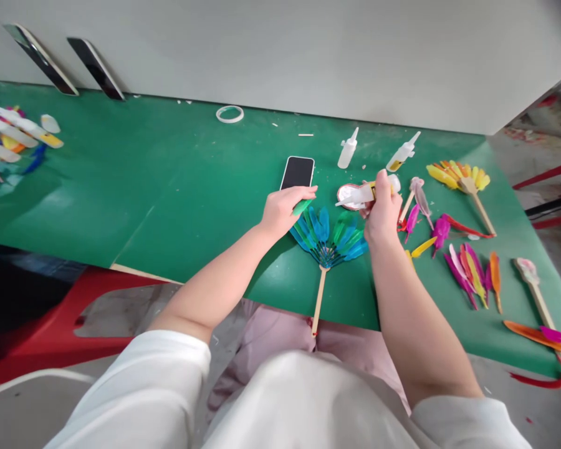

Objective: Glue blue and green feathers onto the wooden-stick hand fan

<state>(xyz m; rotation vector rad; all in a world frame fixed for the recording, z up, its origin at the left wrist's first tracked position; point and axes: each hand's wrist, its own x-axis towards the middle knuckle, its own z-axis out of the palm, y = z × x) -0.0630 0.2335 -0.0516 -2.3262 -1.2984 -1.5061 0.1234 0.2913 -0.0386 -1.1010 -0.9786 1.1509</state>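
Note:
A half-made fan of blue and green feathers [330, 236] on a wooden stick [318, 302] lies on the green table [191, 187] in front of me. My left hand [283, 209] is closed on a green feather [302, 206] at the fan's left edge. My right hand [382, 212] is closed round a small white glue bottle [361, 194], its nozzle pointing left above the fan. Behind that bottle sits a small red-rimmed dish [348, 194].
A black phone [298, 172] lies just behind my left hand. Two more glue bottles [348, 149] stand further back. Loose coloured feathers [470, 271], a finished yellow fan [460, 178] and sticks lie to the right. A tape ring [229, 114] is at the back.

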